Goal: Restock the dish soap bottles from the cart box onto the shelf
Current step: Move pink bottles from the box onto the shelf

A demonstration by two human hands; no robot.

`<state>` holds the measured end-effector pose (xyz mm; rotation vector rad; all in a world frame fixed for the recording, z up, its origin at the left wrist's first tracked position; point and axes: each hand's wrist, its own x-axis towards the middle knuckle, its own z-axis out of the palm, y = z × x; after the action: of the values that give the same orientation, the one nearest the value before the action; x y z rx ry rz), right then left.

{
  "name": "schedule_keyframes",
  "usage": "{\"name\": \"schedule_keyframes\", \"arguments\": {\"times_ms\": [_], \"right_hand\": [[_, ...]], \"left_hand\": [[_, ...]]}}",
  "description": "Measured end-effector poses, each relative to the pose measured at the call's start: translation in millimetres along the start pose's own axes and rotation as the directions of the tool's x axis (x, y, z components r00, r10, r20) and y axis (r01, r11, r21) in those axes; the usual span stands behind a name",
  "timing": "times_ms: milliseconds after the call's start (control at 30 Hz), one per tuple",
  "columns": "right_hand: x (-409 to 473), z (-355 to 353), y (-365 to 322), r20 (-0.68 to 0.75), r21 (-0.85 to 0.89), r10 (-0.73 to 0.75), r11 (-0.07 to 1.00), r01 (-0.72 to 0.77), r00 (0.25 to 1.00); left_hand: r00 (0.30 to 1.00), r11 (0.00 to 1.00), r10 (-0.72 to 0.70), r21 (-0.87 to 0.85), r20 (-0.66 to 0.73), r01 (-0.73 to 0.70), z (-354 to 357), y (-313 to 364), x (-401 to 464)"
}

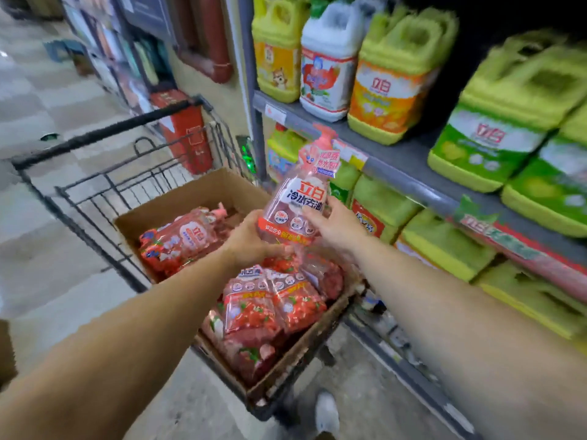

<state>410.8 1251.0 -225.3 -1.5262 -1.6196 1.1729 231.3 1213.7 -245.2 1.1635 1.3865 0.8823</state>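
A pink dish soap bottle (298,192) with a pump top is held upright above the cardboard box (203,190) in the cart. My left hand (251,239) grips its base from the left. My right hand (333,223) holds its right side. Several more red and pink bottles (270,306) lie in the box, some wrapped in clear film. The shelf (409,160) stands directly to the right of the held bottle.
The black wire cart (104,131) stands in the aisle with its handle at the far side. Large yellow-green and white detergent jugs (397,74) fill the shelves on the right. A red box (187,128) sits on the floor beyond the cart. My white shoe (327,414) shows below.
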Motion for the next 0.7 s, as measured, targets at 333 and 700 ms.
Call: {"name": "schedule_keyframes", "arguments": {"times_ms": [333,700], "right_hand": [[-224.0,-190.8,64.7,-0.594,0.156,0.198,0.979,-0.13,0.78],[-628.2,-387.9,111.3,-0.929,0.114,0.146,0.987,-0.113,0.34]], "left_hand": [[0.814,0.967,0.158,0.08,0.559,-0.242,245.2,67.6,-67.3],[0.386,0.904,0.342,-0.187,0.857,-0.384,588.3,123.5,-351.6]]}}
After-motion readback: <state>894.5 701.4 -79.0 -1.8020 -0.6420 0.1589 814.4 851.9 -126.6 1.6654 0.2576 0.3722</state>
